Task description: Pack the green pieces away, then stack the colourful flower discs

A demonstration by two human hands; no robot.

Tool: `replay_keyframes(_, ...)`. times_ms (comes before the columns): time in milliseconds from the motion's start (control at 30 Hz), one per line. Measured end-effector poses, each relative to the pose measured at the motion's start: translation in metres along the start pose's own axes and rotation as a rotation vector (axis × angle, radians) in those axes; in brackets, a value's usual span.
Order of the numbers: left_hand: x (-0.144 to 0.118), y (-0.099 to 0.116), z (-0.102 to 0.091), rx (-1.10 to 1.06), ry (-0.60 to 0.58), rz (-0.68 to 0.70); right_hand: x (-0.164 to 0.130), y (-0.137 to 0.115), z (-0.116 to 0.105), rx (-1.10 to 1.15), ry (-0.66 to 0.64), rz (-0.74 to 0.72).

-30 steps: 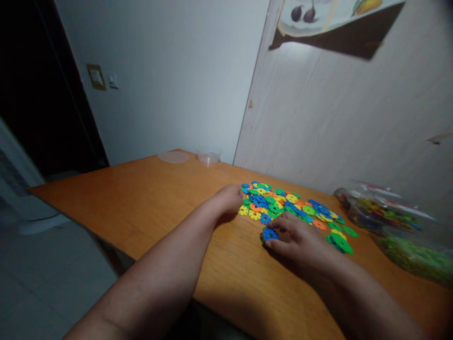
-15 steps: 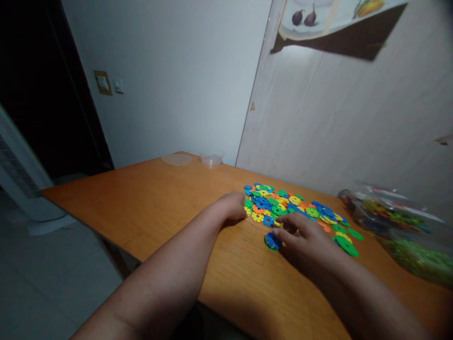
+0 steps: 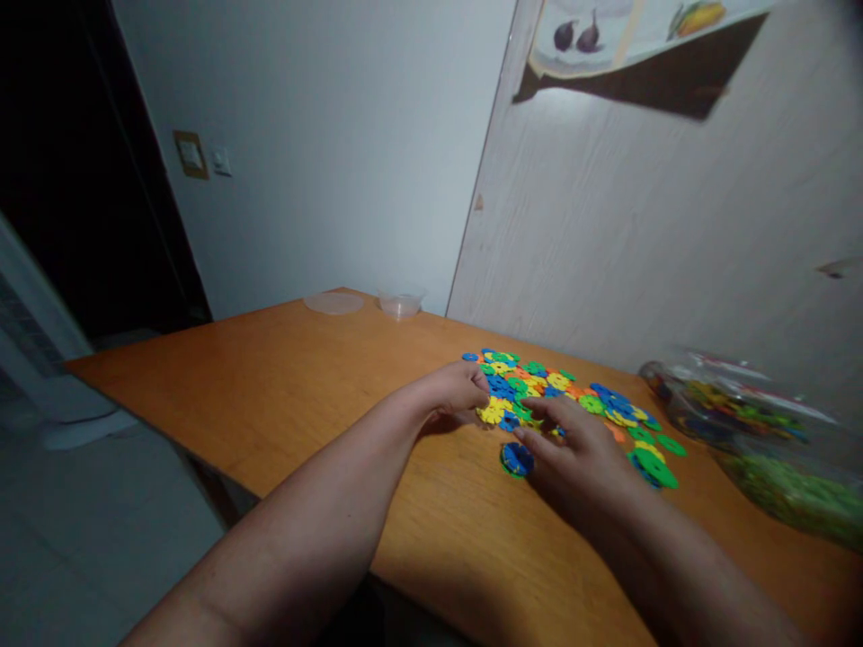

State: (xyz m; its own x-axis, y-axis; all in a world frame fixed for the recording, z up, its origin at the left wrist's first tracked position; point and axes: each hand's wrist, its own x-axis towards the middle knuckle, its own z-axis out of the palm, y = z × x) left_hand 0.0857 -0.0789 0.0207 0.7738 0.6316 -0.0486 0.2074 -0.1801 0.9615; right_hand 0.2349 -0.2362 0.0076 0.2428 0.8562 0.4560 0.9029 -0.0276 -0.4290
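Note:
A pile of notched plastic discs (image 3: 499, 388) in blue, yellow, green and orange lies on the wooden table. My left hand (image 3: 462, 388) is at the pile's left edge with fingers curled in, beside a yellow disc (image 3: 493, 411); whatever its fingertips hold is hidden. Over the pile's near side, my right hand (image 3: 573, 440) has thumb and fingers apart, with discs visible behind them. Just left of its thumb, a blue disc (image 3: 518, 458) lies on a green one, apart from the pile.
Clear bags of coloured pieces (image 3: 742, 409) and green pieces (image 3: 796, 490) lie at the right. A clear plastic bowl (image 3: 400, 303) and a flat round lid (image 3: 333, 304) are at the table's far corner. The wall runs along the table's back edge.
My left hand has shifted slightly right along the pile, and the discs at its left edge have been displaced. My right hand has barely moved, its thumb now a little clearer of the blue disc.

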Motion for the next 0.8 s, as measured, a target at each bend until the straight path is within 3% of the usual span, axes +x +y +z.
replay_keyframes(133, 0.0, 0.003, 0.008, -0.116, -0.131, 0.004, 0.0, -0.005, 0.001, -0.057, -0.067, -0.123)
replay_keyframes(233, -0.001, 0.004, 0.011, -0.149, -0.248, 0.013, -0.001, -0.01, 0.0, -0.098, -0.114, -0.093)
replay_keyframes(333, -0.002, 0.005, 0.012, -0.204, -0.276, 0.01, -0.002, -0.012, -0.004, -0.111, -0.128, -0.054)
replay_keyframes(433, 0.0, 0.005, 0.009, -0.223, -0.149, 0.017, -0.002, -0.009, -0.012, -0.098, -0.155, -0.035)
replay_keyframes(600, 0.013, -0.001, -0.003, -0.137, 0.141, 0.052, -0.001, -0.01, -0.023, -0.118, -0.349, -0.023)
replay_keyframes(800, 0.025, -0.012, -0.017, 0.076, 0.317, 0.018, 0.0, -0.014, -0.024, -0.117, -0.432, -0.01)
